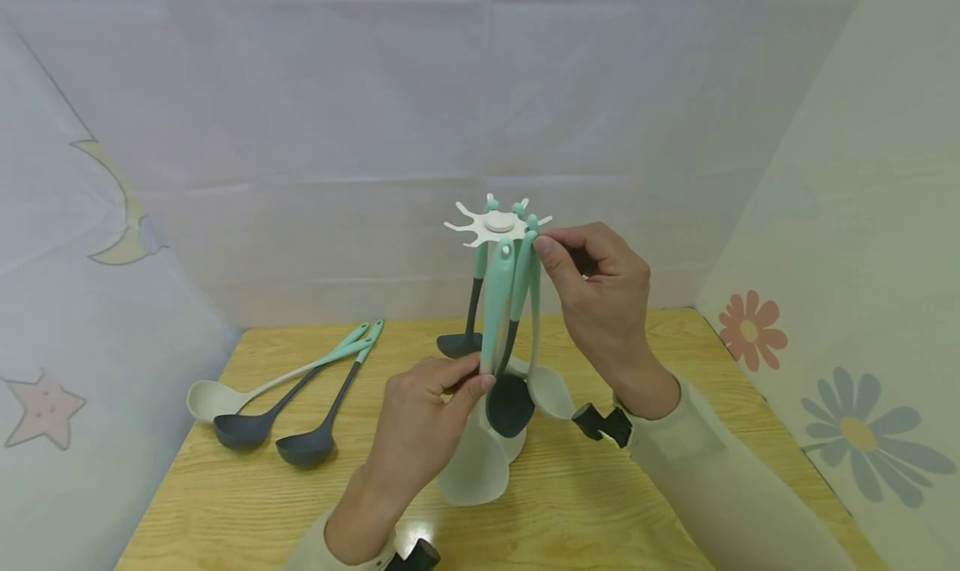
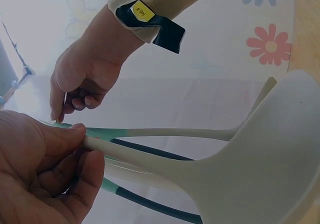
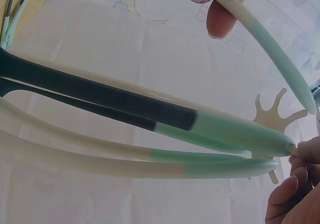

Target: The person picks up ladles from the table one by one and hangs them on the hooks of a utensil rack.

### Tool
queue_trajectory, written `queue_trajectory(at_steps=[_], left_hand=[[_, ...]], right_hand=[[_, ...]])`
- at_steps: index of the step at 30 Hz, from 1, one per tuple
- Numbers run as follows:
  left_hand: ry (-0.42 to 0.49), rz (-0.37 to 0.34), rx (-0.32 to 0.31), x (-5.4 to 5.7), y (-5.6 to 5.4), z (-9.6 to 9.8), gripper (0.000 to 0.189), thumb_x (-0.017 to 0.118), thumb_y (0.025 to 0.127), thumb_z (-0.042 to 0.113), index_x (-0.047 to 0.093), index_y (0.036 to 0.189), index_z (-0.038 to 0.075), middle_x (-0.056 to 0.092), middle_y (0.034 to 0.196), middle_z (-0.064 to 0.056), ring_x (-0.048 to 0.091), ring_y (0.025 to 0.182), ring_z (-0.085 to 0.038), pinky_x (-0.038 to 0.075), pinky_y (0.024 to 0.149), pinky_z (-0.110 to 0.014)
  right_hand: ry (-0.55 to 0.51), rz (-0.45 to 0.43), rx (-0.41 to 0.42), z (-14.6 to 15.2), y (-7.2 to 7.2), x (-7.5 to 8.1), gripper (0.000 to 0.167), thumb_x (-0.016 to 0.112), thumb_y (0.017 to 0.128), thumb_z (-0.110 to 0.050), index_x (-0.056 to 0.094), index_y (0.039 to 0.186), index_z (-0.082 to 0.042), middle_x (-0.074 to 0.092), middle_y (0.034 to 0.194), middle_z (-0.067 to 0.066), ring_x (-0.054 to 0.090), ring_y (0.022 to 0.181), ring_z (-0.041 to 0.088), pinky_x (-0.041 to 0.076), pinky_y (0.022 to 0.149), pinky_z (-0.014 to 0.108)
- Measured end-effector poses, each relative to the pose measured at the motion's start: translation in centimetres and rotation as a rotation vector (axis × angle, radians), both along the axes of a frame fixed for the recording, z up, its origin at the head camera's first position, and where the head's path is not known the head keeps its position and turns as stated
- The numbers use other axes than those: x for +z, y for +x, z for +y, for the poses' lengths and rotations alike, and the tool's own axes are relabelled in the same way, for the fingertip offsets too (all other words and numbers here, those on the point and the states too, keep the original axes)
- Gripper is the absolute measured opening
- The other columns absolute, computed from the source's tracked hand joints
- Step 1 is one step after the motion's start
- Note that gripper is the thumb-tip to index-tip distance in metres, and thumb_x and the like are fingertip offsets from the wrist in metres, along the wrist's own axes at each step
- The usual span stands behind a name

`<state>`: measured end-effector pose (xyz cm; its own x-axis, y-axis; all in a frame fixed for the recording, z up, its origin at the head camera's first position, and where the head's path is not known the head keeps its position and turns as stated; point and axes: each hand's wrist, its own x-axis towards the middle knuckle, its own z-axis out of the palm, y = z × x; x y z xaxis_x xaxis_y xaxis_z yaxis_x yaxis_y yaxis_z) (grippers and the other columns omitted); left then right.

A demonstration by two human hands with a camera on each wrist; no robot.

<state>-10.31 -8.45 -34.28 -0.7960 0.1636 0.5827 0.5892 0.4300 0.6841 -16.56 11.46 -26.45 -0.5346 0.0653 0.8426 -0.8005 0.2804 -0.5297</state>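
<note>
My left hand (image 1: 423,413) pinches a white spatula (image 1: 474,471) where its white shaft meets the mint-green handle. The spatula hangs tilted, its handle's holed end at a hook of the white utensil rack (image 1: 498,222). Between thumb and fingers, my right hand (image 1: 607,296) pinches the tip of a rack hook, beside a dark ladle's (image 1: 512,404) handle end. In the right wrist view that hook tip (image 3: 295,151) pokes out past the handle. A white ladle or spoon (image 1: 551,392) and another dark utensil (image 1: 459,344) hang from the rack too.
On the left of the wooden table (image 1: 217,504) lie a white ladle (image 1: 213,400) and two dark ladles, one dark ladle (image 1: 306,448) being nearest the rack. White cloth walls (image 1: 360,137) stand behind and at both sides.
</note>
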Motion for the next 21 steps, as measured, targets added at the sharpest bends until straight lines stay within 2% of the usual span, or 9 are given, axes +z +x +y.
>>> queue_trajectory(at_steps=[3, 9, 13, 17, 21], left_hand=[[-0.003, 0.000, -0.013, 0.1, -0.1, 0.0, 0.021, 0.083, 0.090, 0.016, 0.084, 0.111, 0.010, 0.082, 0.097, 0.002, 0.067, 0.077, -0.008, 0.049, 0.058, -0.021], [-0.012, -0.004, -0.013, 0.1, -0.3, 0.2, 0.023, 0.083, 0.091, 0.016, 0.083, 0.113, 0.009, 0.082, 0.097, 0.002, 0.060, 0.072, -0.007, 0.046, 0.055, -0.021], [-0.016, -0.014, 0.006, 0.1, -0.5, 0.3, 0.024, 0.083, 0.090, 0.016, 0.083, 0.113, 0.009, 0.082, 0.097, 0.000, 0.066, 0.076, -0.008, 0.050, 0.058, -0.021], [-0.012, -0.031, 0.018, -0.1, -0.9, 0.6, 0.024, 0.083, 0.090, 0.016, 0.083, 0.113, 0.009, 0.082, 0.098, -0.003, 0.074, 0.086, -0.012, 0.057, 0.066, -0.022], [-0.014, -0.037, 0.017, -0.3, -1.2, 0.8, 0.024, 0.082, 0.091, 0.016, 0.083, 0.113, 0.008, 0.081, 0.097, -0.004, 0.075, 0.086, -0.014, 0.059, 0.068, -0.023]], right_hand=[[-0.002, -0.006, 0.001, 0.0, 0.0, 0.0, 0.006, 0.075, 0.095, 0.003, 0.074, 0.096, 0.009, 0.073, 0.091, -0.007, 0.060, 0.069, 0.006, 0.048, 0.062, 0.018], [-0.003, -0.007, -0.009, 0.0, 0.0, -0.1, 0.005, 0.074, 0.095, 0.003, 0.074, 0.095, 0.008, 0.073, 0.088, -0.001, 0.059, 0.067, 0.007, 0.046, 0.061, 0.018], [-0.001, -0.004, -0.014, 0.0, 0.0, -0.1, 0.003, 0.073, 0.095, 0.005, 0.074, 0.095, 0.008, 0.072, 0.088, -0.003, 0.058, 0.067, 0.007, 0.046, 0.060, 0.018], [-0.003, -0.006, -0.015, 0.0, 0.0, -0.1, 0.003, 0.074, 0.095, 0.005, 0.074, 0.095, 0.008, 0.071, 0.087, -0.007, 0.057, 0.066, 0.007, 0.045, 0.060, 0.018], [-0.007, -0.006, -0.018, -0.1, 0.0, -0.1, 0.001, 0.074, 0.094, 0.006, 0.075, 0.095, 0.007, 0.071, 0.085, -0.003, 0.057, 0.065, 0.006, 0.044, 0.059, 0.018]])
